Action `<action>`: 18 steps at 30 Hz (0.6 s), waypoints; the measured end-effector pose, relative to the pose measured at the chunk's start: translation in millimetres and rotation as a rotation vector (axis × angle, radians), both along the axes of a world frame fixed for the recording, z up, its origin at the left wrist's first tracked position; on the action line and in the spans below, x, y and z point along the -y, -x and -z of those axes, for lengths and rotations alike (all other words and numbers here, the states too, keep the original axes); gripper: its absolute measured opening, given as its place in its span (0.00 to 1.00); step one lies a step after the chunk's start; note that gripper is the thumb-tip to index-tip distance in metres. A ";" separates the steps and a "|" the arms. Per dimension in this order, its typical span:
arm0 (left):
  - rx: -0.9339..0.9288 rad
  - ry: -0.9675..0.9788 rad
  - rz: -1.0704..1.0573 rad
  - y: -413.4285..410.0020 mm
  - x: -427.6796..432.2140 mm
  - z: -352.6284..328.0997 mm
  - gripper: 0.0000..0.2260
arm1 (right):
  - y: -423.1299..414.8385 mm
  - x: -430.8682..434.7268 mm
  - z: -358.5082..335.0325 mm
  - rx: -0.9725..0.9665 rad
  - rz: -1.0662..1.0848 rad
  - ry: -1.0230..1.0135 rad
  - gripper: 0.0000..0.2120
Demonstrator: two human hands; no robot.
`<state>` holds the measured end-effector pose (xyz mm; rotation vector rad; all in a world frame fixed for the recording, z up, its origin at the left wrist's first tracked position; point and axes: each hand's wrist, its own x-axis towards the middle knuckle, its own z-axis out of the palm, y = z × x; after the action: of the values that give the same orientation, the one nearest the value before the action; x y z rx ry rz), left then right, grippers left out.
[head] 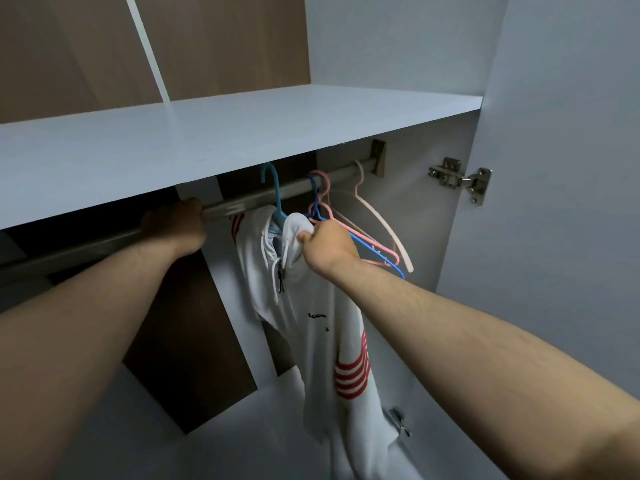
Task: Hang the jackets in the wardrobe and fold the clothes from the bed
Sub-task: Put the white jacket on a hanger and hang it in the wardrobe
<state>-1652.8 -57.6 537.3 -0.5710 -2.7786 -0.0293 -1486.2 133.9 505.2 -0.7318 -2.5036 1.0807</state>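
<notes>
A white jacket [322, 317] with red stripes hangs on a light-blue hanger [273, 188], whose hook rises at the metal wardrobe rail [242, 202]. My right hand [329, 245] grips the jacket's white fabric near the collar, just under the rail. My left hand [176, 226] holds the rail further left, fingers curled over it. The jacket's lower part drapes down past my right forearm.
Several empty hangers [363, 244], pink, blue and pale, hang on the rail right of the jacket. A white shelf [242, 133] runs just above the rail. The open wardrobe door [554, 168] with a metal hinge [460, 178] stands at the right.
</notes>
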 end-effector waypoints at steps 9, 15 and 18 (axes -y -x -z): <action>0.033 -0.011 0.019 0.5 2.2 -1.9 0.11 | 13.4 5.0 25.4 0.060 0.013 0.002 0.16; 0.040 -0.033 0.015 -0.7 1.0 -1.2 0.12 | 8.8 5.7 30.9 0.089 -0.040 -0.036 0.15; 0.033 -0.036 0.029 -0.3 2.4 0.0 0.12 | 2.0 1.7 31.7 0.116 -0.098 -0.067 0.13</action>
<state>-1652.5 -60.0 537.2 -0.6069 -2.7955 -0.0956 -1488.1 132.1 473.5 -0.6769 -2.6857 1.0069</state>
